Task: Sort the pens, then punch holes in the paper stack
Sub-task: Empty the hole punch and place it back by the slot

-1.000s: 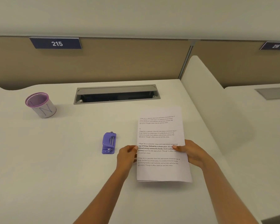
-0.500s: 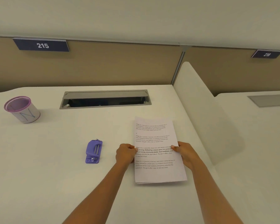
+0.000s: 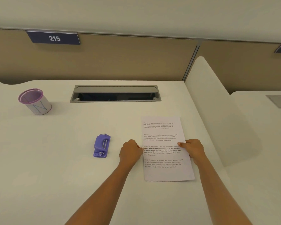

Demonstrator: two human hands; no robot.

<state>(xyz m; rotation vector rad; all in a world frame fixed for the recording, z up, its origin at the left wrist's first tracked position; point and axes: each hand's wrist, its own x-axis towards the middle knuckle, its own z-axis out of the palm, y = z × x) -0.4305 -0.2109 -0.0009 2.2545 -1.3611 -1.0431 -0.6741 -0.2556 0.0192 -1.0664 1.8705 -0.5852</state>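
L hand [image 3: 131, 151] & R hand [image 3: 191, 150] each pinching paper stack [image 3: 166, 150] edges on tabletop [image 3: 71, 159]; risk: uneven grip fans sheets, misaligning holes w/ hole punch [image 3: 101, 146].

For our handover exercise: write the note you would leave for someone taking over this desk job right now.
Left hand grips the left edge of the paper stack; right hand grips its right edge. The stack lies flat on the desk.
The purple hole punch lies left of the stack, untouched.
The pen cup stands far left; no loose pens in view, so sorting looks done.
Left to do: punch the holes.
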